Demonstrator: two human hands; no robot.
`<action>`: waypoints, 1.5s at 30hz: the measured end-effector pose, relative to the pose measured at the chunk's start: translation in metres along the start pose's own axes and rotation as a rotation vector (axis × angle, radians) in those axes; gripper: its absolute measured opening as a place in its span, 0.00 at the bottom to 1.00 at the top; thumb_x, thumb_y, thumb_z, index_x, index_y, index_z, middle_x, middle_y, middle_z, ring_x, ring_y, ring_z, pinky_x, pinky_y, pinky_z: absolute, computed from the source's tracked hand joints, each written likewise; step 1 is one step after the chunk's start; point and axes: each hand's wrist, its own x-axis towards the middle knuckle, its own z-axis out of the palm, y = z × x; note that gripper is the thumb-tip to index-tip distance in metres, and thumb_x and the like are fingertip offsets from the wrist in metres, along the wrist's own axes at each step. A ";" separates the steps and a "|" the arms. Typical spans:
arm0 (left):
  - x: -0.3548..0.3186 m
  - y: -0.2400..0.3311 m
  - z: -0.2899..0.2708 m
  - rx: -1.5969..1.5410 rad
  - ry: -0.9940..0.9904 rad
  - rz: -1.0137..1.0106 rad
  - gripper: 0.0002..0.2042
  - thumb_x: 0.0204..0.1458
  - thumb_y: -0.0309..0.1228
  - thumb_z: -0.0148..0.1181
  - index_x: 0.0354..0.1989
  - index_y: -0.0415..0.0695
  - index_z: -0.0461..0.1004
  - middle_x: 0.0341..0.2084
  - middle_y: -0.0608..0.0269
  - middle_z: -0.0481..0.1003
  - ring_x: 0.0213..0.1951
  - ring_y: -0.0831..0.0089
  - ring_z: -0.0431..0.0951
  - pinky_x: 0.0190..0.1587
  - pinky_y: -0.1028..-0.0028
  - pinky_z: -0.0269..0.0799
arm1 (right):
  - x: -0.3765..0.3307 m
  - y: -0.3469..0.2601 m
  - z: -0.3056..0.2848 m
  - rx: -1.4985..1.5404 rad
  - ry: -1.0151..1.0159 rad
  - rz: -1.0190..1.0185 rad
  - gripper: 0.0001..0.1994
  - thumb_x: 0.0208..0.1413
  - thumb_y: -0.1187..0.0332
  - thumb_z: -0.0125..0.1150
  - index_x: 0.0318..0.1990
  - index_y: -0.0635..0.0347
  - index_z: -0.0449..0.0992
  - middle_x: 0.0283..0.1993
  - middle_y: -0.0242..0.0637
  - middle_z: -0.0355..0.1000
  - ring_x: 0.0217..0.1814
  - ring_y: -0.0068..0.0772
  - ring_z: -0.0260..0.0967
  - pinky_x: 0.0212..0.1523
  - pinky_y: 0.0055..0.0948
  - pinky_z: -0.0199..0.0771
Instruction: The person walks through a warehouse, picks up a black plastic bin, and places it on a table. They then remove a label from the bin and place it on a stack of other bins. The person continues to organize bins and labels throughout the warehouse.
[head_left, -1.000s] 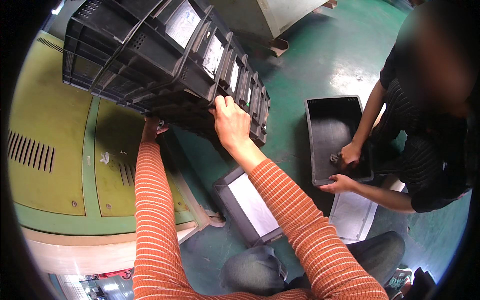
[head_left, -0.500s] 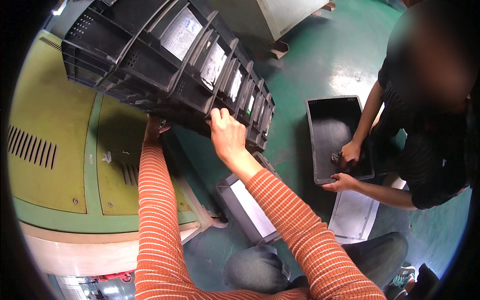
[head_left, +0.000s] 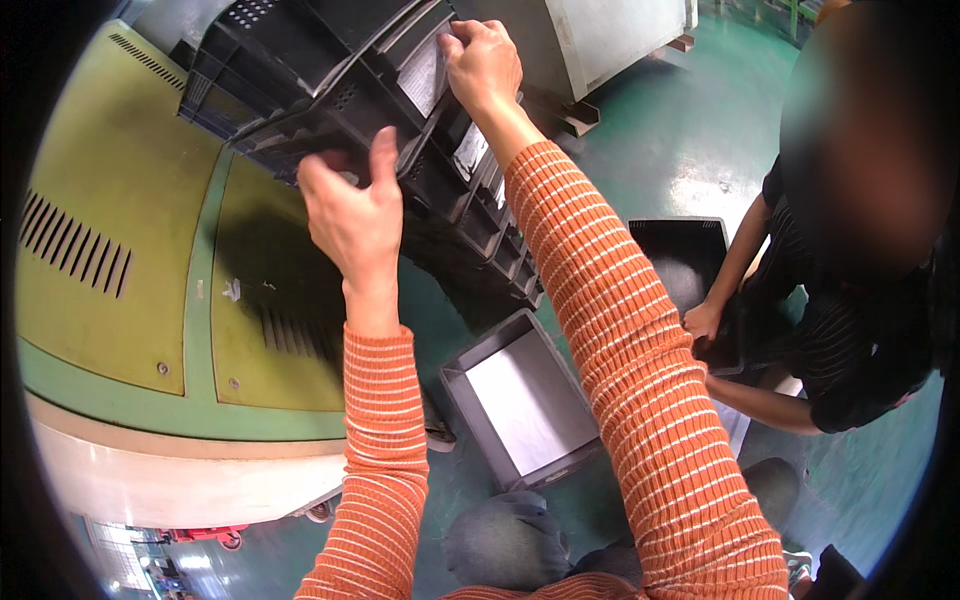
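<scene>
In front of me, at the upper left, stands a stack of black plastic crates [head_left: 290, 50] with ribbed sides. A white paper label [head_left: 424, 82] sits on the side of an upper crate. My right hand [head_left: 487, 68] has its fingers curled at this label's upper edge; whether they grip the paper or the crate's rim, I cannot tell. Lower and to the left, my left hand [head_left: 355, 215] is raised in front of the crates, thumb and fingers apart, holding nothing. Its fingers are slightly blurred.
On the green floor below lies a grey bin [head_left: 460, 390] with a white sheet inside. A yellow-green machine cabinet [head_left: 110, 220] stands at the left. At the right, a co-worker's hand [head_left: 703, 320] reaches into a black bin [head_left: 680, 225]. A pale cabinet [head_left: 620, 40] stands behind.
My left hand has come out from beneath the crates and opened. My right hand has moved up from a lower crate rim to the label. The view has shifted, showing more of the grey bin.
</scene>
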 end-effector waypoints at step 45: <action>-0.175 -0.068 0.102 0.490 -0.881 -0.071 0.36 0.44 0.64 0.45 0.28 0.34 0.76 0.23 0.42 0.74 0.32 0.51 0.75 0.37 0.62 0.69 | -0.337 0.171 -0.176 0.057 -0.477 0.713 0.15 0.48 0.75 0.50 0.45 0.62 0.70 0.43 0.48 0.68 0.48 0.44 0.66 0.50 0.35 0.65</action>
